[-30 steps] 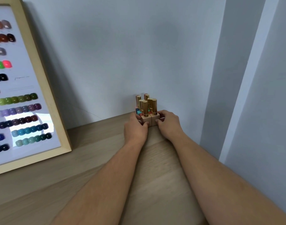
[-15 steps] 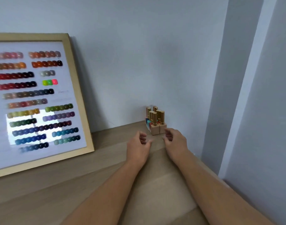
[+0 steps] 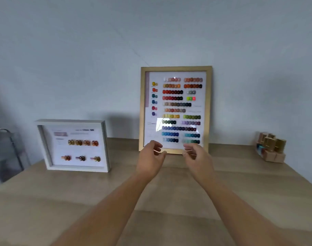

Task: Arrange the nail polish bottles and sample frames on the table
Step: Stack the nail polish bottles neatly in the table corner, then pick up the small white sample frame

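1. The left hand (image 3: 150,158) hovers over the table (image 3: 80,201) with its fingers loosely curled. It holds nothing.
2. The right hand (image 3: 198,158) is just beside it, also loosely curled and empty, with a small gap between the two.
3. Both hands are in front of the bottom edge of the wooden frame (image 3: 142,110). The view is blurred here, so the fingertips seem just short of it, but I cannot tell for sure whether they touch.
4. The wooden frame stands upright against the wall (image 3: 80,59) at the middle of the table's back edge. It is filled with rows of coloured nail samples.
5. The white frame (image 3: 70,121) stands to the left, apart from the wooden frame and close to the wall. It shows two rows of amber and brown samples.
6. The nail polish bottles (image 3: 271,144) have gold caps and stand in a tight cluster at the far right back of the table, well apart from both hands.
7. The bottles' square wooden bases sit close together.
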Demonstrator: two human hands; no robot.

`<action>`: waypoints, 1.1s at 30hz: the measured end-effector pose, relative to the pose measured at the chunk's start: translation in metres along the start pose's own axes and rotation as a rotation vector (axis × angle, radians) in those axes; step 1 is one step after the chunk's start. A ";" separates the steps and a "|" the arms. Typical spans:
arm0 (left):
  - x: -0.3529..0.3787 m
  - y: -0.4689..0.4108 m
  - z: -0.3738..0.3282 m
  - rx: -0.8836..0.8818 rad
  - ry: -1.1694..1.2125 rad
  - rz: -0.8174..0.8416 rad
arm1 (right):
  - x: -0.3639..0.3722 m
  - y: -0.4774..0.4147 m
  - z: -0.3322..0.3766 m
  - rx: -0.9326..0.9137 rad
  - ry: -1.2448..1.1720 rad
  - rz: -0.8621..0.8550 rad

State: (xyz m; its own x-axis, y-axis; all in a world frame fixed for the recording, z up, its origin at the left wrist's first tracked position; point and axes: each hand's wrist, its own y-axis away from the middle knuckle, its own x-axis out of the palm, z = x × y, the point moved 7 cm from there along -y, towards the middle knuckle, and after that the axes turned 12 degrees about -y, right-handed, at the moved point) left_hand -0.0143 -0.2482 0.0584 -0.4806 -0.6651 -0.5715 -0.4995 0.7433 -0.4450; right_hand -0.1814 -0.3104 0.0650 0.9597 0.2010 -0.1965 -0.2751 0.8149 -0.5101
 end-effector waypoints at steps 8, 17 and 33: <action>-0.144 0.042 0.154 -0.241 -0.154 -0.204 | 0.179 0.037 0.016 0.058 -0.088 0.299; -0.222 0.039 0.266 -0.454 -0.208 -0.299 | 0.269 0.036 -0.009 0.131 -0.041 0.305; -0.236 -0.033 0.312 -0.371 -0.117 -0.433 | 0.295 -0.001 -0.024 0.159 -0.122 0.283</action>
State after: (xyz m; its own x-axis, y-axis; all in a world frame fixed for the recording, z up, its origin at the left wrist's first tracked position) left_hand 0.3407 -0.0936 -0.0068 -0.1034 -0.8750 -0.4730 -0.8622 0.3160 -0.3959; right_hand 0.1006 -0.2649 -0.0121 0.8489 0.4869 -0.2057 -0.5284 0.7899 -0.3110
